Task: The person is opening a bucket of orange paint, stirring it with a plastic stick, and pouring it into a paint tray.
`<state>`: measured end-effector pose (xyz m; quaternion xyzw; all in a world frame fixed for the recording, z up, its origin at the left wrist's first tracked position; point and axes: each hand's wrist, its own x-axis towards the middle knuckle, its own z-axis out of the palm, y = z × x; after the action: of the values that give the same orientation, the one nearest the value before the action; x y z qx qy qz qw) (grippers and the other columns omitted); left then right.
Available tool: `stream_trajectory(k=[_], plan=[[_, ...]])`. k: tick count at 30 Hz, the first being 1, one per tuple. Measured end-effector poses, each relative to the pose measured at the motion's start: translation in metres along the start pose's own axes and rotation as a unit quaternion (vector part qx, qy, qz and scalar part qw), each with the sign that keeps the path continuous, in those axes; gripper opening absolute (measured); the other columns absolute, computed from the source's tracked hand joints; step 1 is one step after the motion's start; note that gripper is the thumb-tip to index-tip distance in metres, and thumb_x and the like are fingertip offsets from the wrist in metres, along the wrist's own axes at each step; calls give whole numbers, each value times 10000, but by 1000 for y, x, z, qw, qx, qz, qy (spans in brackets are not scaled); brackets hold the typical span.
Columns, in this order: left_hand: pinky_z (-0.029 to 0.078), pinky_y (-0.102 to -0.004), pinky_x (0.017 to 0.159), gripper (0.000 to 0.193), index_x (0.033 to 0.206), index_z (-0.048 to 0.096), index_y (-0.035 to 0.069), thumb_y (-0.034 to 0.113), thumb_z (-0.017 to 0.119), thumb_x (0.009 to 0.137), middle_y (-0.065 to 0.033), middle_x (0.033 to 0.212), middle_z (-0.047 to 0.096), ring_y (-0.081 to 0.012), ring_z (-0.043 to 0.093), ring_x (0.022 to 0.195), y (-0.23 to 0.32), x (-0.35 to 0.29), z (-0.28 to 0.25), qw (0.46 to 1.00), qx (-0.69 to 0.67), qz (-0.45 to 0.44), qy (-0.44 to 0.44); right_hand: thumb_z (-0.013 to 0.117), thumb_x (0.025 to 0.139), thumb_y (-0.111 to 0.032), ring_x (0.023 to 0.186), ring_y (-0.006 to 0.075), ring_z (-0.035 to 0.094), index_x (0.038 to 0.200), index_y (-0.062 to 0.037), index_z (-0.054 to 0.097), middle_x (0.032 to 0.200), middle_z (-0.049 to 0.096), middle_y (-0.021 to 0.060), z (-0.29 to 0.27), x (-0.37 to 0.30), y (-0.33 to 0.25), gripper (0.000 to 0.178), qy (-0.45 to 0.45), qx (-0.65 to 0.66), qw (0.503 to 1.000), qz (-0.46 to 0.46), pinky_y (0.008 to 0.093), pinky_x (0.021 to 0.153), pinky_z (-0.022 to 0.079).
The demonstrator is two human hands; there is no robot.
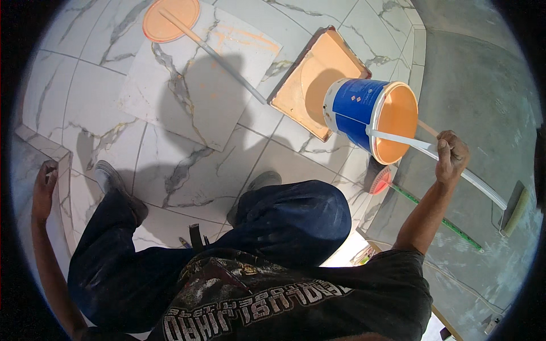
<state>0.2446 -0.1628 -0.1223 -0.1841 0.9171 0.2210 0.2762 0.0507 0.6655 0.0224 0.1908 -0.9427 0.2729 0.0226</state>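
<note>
My right hand (452,154) is closed around the white handle of a paint bucket (355,105), blue and white outside and coated peach inside. The bucket overlaps the near right edge of a paint tray (307,71) spread with peach paint. I cannot tell whether it touches the tray or the floor. Beyond my right hand, a paint roller (516,209) with a fuzzy greenish sleeve is by the grey wall; a white pole runs toward it from behind my hand. My left hand (46,175) is at the far left, fingers curled; anything inside is hidden.
A round peach-covered lid (170,20) with a long stick (213,54) across it lies at the far left on a loose marbled panel (199,85) with peach smears. A red broom head (381,181) with a green handle (443,220) is right of my knee. Grey wall (478,102) borders the right.
</note>
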Motion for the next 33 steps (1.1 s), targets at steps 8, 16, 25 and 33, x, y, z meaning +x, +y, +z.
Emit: stream_trajectory(k=[8, 16, 25, 33], plan=[[409, -360, 950, 350, 1215, 525, -2, 261, 494, 986, -158, 1132, 594, -266, 546, 1056, -8, -2, -4, 998, 34, -23, 54, 636, 873, -147, 569, 144, 404, 620, -39, 400, 585, 428, 34, -4, 11, -19, 362, -2, 3, 998, -68, 295, 522, 319], [411, -323, 916, 271, 1130, 529, -3, 219, 490, 980, -108, 1051, 582, -198, 527, 978, -3, -21, -6, 995, -101, 11, 10, 628, 880, -187, 564, 109, 358, 623, -31, 420, 574, 408, 16, 5, 11, -21, 366, -2, -84, 995, 53, 283, 516, 278], [426, -298, 804, 281, 1139, 535, 66, 279, 507, 957, -46, 1048, 557, -162, 508, 918, -15, -48, 2, 983, -163, -81, -1, 607, 886, -117, 572, 86, 319, 620, -47, 431, 579, 389, -9, 35, 32, -74, 326, 25, -75, 995, 59, 276, 509, 231], [403, -296, 777, 378, 1154, 547, 103, 379, 531, 896, -8, 992, 558, -133, 505, 909, -28, -33, 23, 966, -242, -91, -29, 585, 894, -111, 558, 91, 329, 627, -45, 425, 589, 407, -2, 54, 67, -164, 319, 6, 14, 999, -47, 287, 499, 237]])
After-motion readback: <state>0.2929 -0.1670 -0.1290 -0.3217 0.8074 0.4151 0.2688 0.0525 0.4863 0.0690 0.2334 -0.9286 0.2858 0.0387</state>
